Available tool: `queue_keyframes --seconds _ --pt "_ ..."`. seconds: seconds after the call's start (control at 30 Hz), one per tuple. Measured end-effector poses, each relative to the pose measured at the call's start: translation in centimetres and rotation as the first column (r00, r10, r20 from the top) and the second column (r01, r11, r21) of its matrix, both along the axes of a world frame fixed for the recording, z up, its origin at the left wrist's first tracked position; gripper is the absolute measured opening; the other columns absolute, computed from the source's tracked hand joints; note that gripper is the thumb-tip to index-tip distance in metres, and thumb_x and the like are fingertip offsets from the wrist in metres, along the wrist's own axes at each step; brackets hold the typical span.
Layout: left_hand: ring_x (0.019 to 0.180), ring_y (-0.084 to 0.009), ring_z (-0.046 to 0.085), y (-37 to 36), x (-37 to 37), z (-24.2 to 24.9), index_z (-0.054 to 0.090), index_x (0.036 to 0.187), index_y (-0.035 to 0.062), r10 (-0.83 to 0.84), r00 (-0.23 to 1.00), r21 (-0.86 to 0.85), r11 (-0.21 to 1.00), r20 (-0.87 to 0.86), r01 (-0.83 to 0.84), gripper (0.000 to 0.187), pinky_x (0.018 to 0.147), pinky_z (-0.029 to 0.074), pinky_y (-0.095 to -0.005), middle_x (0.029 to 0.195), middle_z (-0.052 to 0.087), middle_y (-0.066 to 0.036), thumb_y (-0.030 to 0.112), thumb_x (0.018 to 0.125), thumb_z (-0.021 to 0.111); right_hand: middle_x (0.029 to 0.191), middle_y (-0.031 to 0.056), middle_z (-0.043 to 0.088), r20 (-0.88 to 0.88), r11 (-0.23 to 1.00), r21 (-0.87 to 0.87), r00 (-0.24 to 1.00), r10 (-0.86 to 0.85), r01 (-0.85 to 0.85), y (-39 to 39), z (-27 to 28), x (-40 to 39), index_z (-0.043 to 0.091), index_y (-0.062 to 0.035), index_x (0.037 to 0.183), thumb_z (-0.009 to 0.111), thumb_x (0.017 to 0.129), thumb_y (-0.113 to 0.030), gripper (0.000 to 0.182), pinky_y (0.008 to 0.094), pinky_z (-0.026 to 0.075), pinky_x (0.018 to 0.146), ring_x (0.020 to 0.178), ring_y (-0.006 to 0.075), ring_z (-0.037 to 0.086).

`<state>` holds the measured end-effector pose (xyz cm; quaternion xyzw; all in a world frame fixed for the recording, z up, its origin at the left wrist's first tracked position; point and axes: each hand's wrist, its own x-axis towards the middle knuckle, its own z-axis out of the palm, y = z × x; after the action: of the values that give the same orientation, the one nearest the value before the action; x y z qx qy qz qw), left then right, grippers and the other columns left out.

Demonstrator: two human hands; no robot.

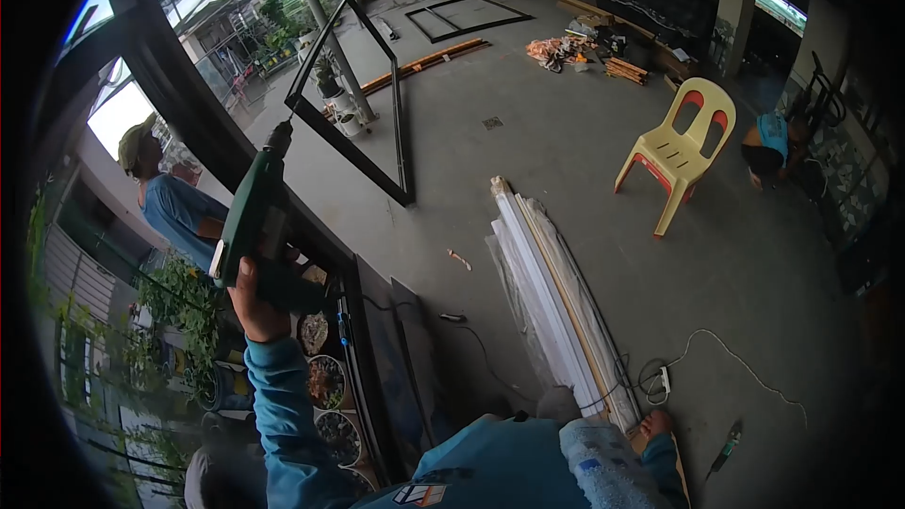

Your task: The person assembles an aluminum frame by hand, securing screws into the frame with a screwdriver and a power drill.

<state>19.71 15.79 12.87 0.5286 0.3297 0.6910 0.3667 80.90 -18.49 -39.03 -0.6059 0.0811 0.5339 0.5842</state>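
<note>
My left hand (259, 306) is wrapped round the handle of a green power drill (250, 212). The drill points up and away, and its bit meets or overlaps the corner of a tilted black metal frame (403, 123); contact is unclear. A dark upright post (179, 75) runs behind the drill. Low on the right, my right hand (657, 422) is beside the near end of a plastic-wrapped bundle of long white strips (551, 306). Its fingers are too small and dim to read. On the floor farther right lies a green and black tool (726, 448).
A person in a cap (179, 203) is beyond the post, left. Another person (773, 141) crouches at right. A yellow chair (681, 151) stands mid-right. A white cable (735, 344) crosses the floor. Potted plants (325, 382) line the left edge. Another black frame (468, 17) lies farther back.
</note>
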Motion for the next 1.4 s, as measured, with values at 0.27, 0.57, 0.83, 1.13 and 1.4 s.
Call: queue_keyframes --seconds 0.27,0.57,0.83,1.13,1.4 --pt "0.08 -0.0255 0.064 -3.8 -5.7 10.5 0.051 0.125 0.0007 0.197 0.975 0.159 0.964 0.105 -0.212 0.053 0.068 0.052 -0.0343 0.103 0.063 -0.019 0.039 0.089 0.051 0.066 0.0027 0.042 0.116 0.936 -0.16 0.935 0.334 -0.315 18.0 2.7 -2.4 0.051 -0.0118 0.09 0.05 0.086 -0.01 0.004 0.0333 0.038 0.044 0.054 0.0153 0.043" --pt "0.081 -0.0233 0.065 -0.9 -17.4 17.0 0.058 0.111 -0.0004 0.38 0.923 0.091 0.923 -0.058 -0.374 0.041 0.066 0.053 -0.0329 0.095 0.064 -0.012 0.032 0.086 0.06 0.079 0.0053 0.059 0.646 0.573 0.091 0.486 0.588 -0.815 52.0 26.5 -18.3 0.053 -0.0032 0.11 0.056 0.08 -0.006 0.03 0.0274 0.049 0.05 0.061 0.0119 0.056" --pt "0.076 -0.022 0.062 4.4 -25.2 23.1 0.058 0.107 0.0009 0.375 0.92 0.103 0.925 -0.111 -0.365 0.039 0.066 0.051 -0.0328 0.095 0.063 -0.011 0.033 0.085 0.063 0.08 0.0014 0.057 0.967 -0.012 0.015 0.011 0.253 -1.0 66.7 55.8 -53.1 0.054 -0.003 0.113 0.062 0.084 -0.014 0.032 0.0232 0.048 0.06 0.072 0.0084 0.054" --pt "0.064 -0.0187 0.06 9.8 -29.1 27.4 0.059 0.107 -0.0009 0.505 0.836 0.134 0.863 -0.214 -0.488 0.046 0.059 0.05 -0.0283 0.085 0.061 -0.011 0.037 0.081 0.066 0.133 0.0191 0.049 0.981 0.16 0.001 -0.031 -0.193 -0.987 71.5 68.5 -76.9 0.037 -0.011 0.139 0.064 0.077 -0.041 0.074 0.0401 0.036 0.106 0.121 0.0354 0.05" --pt "0.069 -0.0186 0.06 12.3 -30.7 29.0 0.062 0.107 -0.0008 0.532 0.78 0.158 0.846 -0.329 -0.51 0.045 0.062 0.052 -0.0297 0.09 0.06 -0.013 0.035 0.08 0.067 0.145 0.0251 0.032 0.892 -0.114 0.38 0.396 -0.216 -0.918 73.0 70.3 -82.6 0.02 -0.0054 0.147 0.059 0.082 -0.034 0.081 0.0407 0.028 0.11 0.133 0.0397 0.033"
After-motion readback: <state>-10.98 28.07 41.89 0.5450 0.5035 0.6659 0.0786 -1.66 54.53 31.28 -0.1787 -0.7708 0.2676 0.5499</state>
